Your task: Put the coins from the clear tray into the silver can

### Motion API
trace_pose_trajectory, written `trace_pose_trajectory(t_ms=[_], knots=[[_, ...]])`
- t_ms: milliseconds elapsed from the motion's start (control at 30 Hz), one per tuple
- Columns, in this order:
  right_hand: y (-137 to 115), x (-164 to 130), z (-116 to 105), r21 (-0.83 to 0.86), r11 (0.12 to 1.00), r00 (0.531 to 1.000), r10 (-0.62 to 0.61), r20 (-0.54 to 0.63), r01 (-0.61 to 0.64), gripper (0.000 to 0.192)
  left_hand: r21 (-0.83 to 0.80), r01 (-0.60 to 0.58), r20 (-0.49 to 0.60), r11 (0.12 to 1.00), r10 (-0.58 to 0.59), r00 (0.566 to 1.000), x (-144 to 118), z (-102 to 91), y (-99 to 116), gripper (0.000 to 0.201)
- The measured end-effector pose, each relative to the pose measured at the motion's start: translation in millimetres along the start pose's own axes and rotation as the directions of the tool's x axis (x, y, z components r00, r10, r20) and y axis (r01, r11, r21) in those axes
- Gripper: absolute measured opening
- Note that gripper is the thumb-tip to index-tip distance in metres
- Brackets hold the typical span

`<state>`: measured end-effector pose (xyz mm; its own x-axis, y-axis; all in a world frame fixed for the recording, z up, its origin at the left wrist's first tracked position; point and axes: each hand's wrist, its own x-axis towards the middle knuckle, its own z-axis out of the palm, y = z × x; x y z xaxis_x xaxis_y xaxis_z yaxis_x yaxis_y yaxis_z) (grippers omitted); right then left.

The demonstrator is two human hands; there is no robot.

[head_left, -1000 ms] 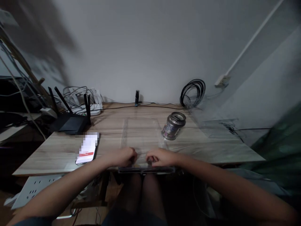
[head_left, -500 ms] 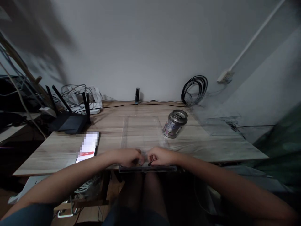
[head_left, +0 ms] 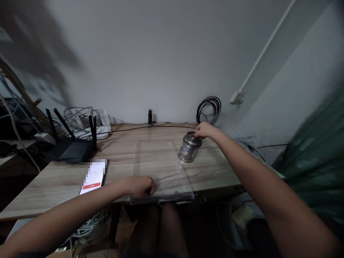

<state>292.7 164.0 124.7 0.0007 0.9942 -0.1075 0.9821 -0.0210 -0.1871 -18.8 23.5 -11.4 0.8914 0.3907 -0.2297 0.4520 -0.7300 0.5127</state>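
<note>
A small patterned metal tin [head_left: 188, 150] with a slotted lid stands on the wooden table [head_left: 53, 175]. My right hand [head_left: 203, 130] reaches out over the tin's top, fingertips bunched at the lid; anything pinched between them is too small to see. My left hand [head_left: 142, 187] rests curled on the near edge of a clear plastic tray [head_left: 158, 168] that lies flat at the table's front.
A phone [head_left: 93, 174] with a lit screen lies left of the tray. A black router [head_left: 70, 148] with antennas and a tangle of white cables sit at the back left. A coil of black cable [head_left: 208, 109] hangs at the back right. My knees are under the table edge.
My right hand left the tray's near edge beside my left hand and moved forward and right to the top of the tin. My left hand stayed put.
</note>
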Motion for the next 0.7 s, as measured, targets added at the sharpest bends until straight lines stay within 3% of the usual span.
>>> trace_pose_trajectory(t_ms=[133,467,600,700], knots=[[-9,3,3,-0.165,0.986,0.999,0.035,0.014,-0.032,0.004,-0.008,0.009,0.009,1.000,-0.009,1.000,1,0.4,-1,0.020],[-19,1,-2,-0.166,0.983,0.989,0.101,0.106,-0.083,0.005,-0.038,0.103,0.035,0.994,-0.102,0.994,1,-1.5,3,0.022],[-21,7,-1,-0.257,0.964,0.989,0.105,0.105,-0.075,0.005,-0.041,0.076,0.029,0.996,-0.075,0.997,1,-0.5,0,0.021],[-19,9,3,-0.208,0.978,0.999,0.026,0.035,-0.018,0.005,-0.033,0.086,0.016,0.996,-0.085,0.996,0,0.1,0,0.021]])
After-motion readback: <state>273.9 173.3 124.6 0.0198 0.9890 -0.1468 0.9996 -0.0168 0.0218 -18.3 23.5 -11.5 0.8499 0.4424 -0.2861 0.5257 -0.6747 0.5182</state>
